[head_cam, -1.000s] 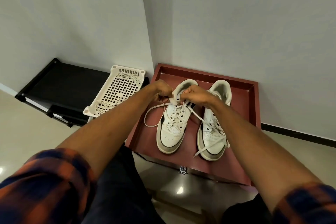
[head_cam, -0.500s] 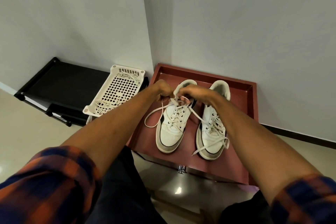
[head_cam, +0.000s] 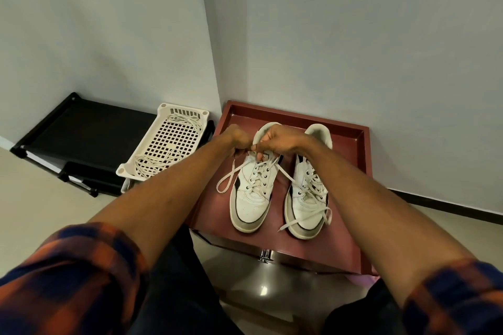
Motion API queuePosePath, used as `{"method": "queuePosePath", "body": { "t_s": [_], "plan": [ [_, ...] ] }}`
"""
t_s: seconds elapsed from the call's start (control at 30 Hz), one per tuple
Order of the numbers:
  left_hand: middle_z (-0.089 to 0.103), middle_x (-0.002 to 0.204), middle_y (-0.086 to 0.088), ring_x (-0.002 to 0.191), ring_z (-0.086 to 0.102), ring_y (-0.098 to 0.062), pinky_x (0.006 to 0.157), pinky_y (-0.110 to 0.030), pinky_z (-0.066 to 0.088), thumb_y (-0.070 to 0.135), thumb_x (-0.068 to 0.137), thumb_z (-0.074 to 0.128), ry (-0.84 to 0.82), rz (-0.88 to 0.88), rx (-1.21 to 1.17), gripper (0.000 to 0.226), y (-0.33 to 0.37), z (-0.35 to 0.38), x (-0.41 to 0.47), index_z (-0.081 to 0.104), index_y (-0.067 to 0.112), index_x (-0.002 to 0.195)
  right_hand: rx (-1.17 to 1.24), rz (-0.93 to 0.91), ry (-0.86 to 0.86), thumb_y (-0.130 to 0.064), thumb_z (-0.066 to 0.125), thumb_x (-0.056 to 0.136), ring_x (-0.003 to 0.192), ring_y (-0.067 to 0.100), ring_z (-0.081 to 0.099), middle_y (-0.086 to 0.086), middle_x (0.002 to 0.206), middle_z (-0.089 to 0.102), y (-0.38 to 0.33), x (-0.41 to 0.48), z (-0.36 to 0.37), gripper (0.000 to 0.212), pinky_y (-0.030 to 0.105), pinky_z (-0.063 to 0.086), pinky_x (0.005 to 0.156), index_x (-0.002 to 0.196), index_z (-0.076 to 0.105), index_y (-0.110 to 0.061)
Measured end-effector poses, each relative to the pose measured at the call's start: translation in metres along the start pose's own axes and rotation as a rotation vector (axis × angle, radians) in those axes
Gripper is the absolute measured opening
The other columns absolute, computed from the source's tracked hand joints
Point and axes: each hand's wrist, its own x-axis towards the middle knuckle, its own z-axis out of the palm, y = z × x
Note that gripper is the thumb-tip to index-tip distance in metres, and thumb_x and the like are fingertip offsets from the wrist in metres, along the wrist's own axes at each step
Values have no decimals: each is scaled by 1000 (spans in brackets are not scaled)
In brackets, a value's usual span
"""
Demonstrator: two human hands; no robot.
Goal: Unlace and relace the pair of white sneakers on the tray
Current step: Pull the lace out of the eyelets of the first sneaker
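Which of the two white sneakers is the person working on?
The left sneaker: the left hand and right hand both pinch its lace near the tongue. The right sneaker lies untouched, its lace ends loose across the toe.

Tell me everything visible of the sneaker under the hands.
The sneaker is white, leather-like, with black side trim and a grey toe edge, laced through its eyelets. It sits flat on the red tray, toe toward the person. The left hand and right hand pinch its lace near the tongue; it loops out leftward.
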Motion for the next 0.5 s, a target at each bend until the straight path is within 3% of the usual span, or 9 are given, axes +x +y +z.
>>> {"method": "queuePosePath", "body": {
  "t_s": [0.07,0.17,0.23,0.27,0.33,0.4,0.5],
  "plan": [
    [49,55,-11,45,39,-16,47,-27,31,0,87,66,8,5,5,22,0,1,-1,61,2,65,73,14,4,-11,64,97,52,1,57,-5,62,71,1,-3,-2,27,15,45,54,71,74,-9],
    [50,57,-11,46,40,-17,49,-27,32,2,88,68,13,15,19,26,0,1,-1,61,3,63,452,7,88,3,51,95,55,16,58,9,50,54,18,-15,-14,44,19,51,59,55,62,-10],
    [53,61,-14,47,42,-18,50,-28,34,2,88,68,18,31,46,19,1,1,0,66,-1,69,605,36,15,-1,49,97,46,17,52,10,43,47,24,-22,-17,36,28,56,73,65,65,0],
    [53,64,-15,48,42,-19,50,-29,35,3,88,68,11,34,58,14,2,1,0,69,-3,75,532,83,-27,-7,51,100,40,13,46,5,43,51,24,-26,-15,29,28,57,73,79,68,4],
    [52,62,-14,48,42,-18,50,-28,34,5,91,67,-3,28,61,11,4,2,-1,72,-6,89,228,116,-38,-21,58,103,35,7,36,-8,51,63,21,-31,-13,26,19,49,54,100,74,0],
    [51,60,-13,47,41,-17,49,-28,33,5,92,66,-6,32,66,11,3,3,-1,71,-5,91,73,84,-35,-24,62,101,38,5,42,-13,61,69,16,-36,-15,24,15,38,44,99,78,-6],
    [52,60,-13,46,41,-18,48,-27,33,4,91,66,14,30,65,12,2,2,-3,71,-7,88,229,122,-29,-12,54,100,47,13,58,2,49,57,25,-39,-21,29,21,43,50,76,68,-4]
  ]
}}
